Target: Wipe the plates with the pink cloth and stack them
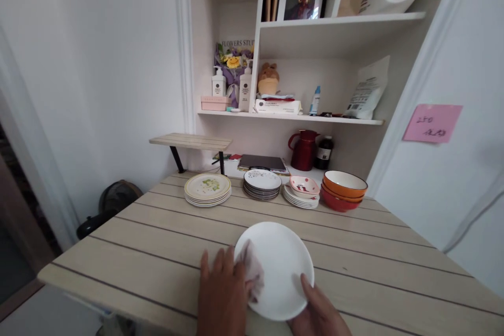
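A plain white plate (277, 268) is held just over the front of the wooden table, or resting on it; I cannot tell which. My right hand (318, 307) grips its lower right rim, thumb on top and fingers underneath. At the plate's left rim, my left hand (222, 289) has a crumpled pale pinkish cloth (252, 273) pressed against the surface. The cloth is blurred, and part of it is hidden by the fingers.
Along the back of the table (157, 241) stand stacked green-patterned plates (208, 187), dark-rimmed plates (262, 180), small plates with a pink bowl (304, 186) on top, and orange and red bowls (344, 186). Behind are a red jug (304, 150), a dark bottle (324, 152) and a small raised shelf (191, 140).
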`<state>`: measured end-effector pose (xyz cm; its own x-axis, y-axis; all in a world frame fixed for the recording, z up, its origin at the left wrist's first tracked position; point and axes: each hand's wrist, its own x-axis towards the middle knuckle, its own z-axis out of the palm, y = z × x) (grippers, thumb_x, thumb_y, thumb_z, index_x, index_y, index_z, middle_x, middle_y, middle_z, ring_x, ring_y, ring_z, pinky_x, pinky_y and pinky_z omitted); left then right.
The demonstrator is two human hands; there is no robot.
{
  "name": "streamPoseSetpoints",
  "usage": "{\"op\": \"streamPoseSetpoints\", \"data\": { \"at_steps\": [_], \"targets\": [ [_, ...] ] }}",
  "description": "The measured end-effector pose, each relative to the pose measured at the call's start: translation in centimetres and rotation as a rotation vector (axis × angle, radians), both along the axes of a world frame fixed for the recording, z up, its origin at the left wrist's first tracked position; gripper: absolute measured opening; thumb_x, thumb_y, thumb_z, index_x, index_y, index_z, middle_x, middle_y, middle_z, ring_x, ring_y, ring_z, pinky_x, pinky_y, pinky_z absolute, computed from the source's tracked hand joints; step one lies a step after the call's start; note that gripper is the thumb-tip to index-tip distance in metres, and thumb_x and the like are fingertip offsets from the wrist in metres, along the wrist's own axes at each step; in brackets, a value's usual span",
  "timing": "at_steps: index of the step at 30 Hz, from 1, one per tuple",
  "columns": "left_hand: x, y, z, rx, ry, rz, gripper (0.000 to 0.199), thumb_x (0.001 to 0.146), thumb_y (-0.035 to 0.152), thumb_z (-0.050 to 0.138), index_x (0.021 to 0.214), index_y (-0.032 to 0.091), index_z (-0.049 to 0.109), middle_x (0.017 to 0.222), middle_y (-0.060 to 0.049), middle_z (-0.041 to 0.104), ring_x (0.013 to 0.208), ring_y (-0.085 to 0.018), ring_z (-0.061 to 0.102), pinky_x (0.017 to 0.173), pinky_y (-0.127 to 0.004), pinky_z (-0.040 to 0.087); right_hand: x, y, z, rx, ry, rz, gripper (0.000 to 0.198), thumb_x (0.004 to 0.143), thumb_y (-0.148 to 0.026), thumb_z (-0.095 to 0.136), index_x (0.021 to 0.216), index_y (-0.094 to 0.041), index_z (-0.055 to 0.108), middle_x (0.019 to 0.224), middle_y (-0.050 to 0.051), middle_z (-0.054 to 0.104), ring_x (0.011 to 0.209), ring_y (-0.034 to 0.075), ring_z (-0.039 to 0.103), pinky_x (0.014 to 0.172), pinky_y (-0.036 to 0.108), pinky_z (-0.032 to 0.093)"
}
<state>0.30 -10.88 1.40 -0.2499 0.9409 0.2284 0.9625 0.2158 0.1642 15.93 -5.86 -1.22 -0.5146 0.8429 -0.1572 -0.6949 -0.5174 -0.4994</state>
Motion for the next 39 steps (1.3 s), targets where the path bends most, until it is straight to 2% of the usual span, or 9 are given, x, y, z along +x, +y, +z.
{"op": "streamPoseSetpoints", "data": {
  "at_steps": [5,10,12,17,20,25,28,33,39],
  "targets": [
    [-1.3,2.1,0.1,0.072,0.069,0.030,0.030,0.092,0.022,0.047,0.116,0.024,0.065,0.137,-0.009,0.057,0.127,-0.028,0.049,0.113,-0.059,0.019,-0.3,-0.5,0.5,0.006,-0.033,-0.052,0.079,0.068,-0.042,0.079,0.138,-0.019,0.050,0.116,0.015,0.070,0.112,0.032,0.061,0.104,0.049,0.039],
    [-0.1,5.1,1.5,0.096,0.058,-0.006,0.042,0.094,0.011,0.031,0.121,0.015,0.062,0.139,-0.013,0.053,0.129,-0.029,0.046,0.114,-0.057,0.016,-0.3,-0.7,1.1,0.012,-0.017,-0.044,0.077,0.067,-0.040,0.080,0.136,-0.020,0.051,0.111,0.013,0.072,0.111,0.030,0.062,0.103,0.048,0.041],
    [0.8,5.7,2.2,0.093,-0.007,-0.098,0.043,0.094,0.011,0.029,0.122,0.015,0.062,0.139,-0.013,0.053,0.130,-0.029,0.045,0.114,-0.054,0.020,-0.4,-0.5,0.9,0.011,0.011,-0.028,0.070,0.067,-0.039,0.080,0.132,-0.022,0.057,0.109,0.012,0.073,0.109,0.029,0.062,0.102,0.046,0.041],
    [3.4,6.0,2.4,0.005,-0.237,-0.531,0.044,0.091,0.020,0.041,0.134,0.024,0.051,0.135,-0.005,0.057,0.123,-0.023,0.049,0.108,-0.039,0.034,-0.3,0.7,-0.2,-0.057,0.105,-0.016,0.048,0.062,-0.040,0.083,0.105,-0.022,0.073,0.100,0.007,0.076,0.097,0.024,0.065,0.100,0.042,0.044],
    [4.1,5.2,1.7,-0.046,-0.277,-0.613,0.045,0.091,0.021,0.043,0.135,0.025,0.050,0.139,-0.004,0.054,0.128,-0.022,0.045,0.111,-0.039,0.030,0.0,1.2,-0.6,-0.115,0.157,0.019,0.044,0.063,-0.047,0.081,0.098,-0.022,0.075,0.101,0.007,0.076,0.093,0.022,0.066,0.098,0.040,0.045],
    [2.5,2.1,1.4,-0.095,-0.237,-0.542,0.039,0.096,0.027,0.037,0.132,0.030,0.053,0.132,-0.003,0.061,0.123,-0.024,0.052,0.111,-0.049,0.030,0.2,0.8,-0.1,-0.098,0.161,0.060,0.048,0.068,-0.050,0.077,0.101,-0.017,0.074,0.106,0.011,0.074,0.104,0.026,0.064,0.099,0.044,0.044],
    [0.7,0.8,1.3,-0.094,-0.177,-0.450,0.037,0.096,0.026,0.041,0.129,0.032,0.055,0.129,-0.002,0.063,0.122,-0.023,0.053,0.113,-0.055,0.023,-0.1,0.3,0.4,-0.042,0.161,0.079,0.049,0.073,-0.050,0.072,0.108,-0.016,0.072,0.107,0.012,0.073,0.111,0.029,0.060,0.101,0.047,0.042],
    [-0.7,1.4,-0.1,-0.003,-0.089,-0.238,0.035,0.095,0.019,0.042,0.125,0.025,0.059,0.127,-0.006,0.064,0.121,-0.023,0.055,0.115,-0.060,0.014,-0.5,-0.1,1.0,-0.023,0.120,0.033,0.051,0.072,-0.048,0.073,0.112,-0.016,0.070,0.110,0.013,0.073,0.118,0.030,0.056,0.105,0.049,0.038],
    [0.1,2.1,-1.1,0.045,-0.024,-0.201,0.039,0.094,0.013,0.036,0.125,0.020,0.059,0.123,-0.008,0.065,0.117,-0.023,0.056,0.116,-0.054,0.019,-0.3,-0.3,0.8,-0.029,0.090,0.020,0.055,0.072,-0.050,0.073,0.116,-0.017,0.068,0.113,0.013,0.072,0.121,0.031,0.054,0.107,0.049,0.035]
  ]
}}
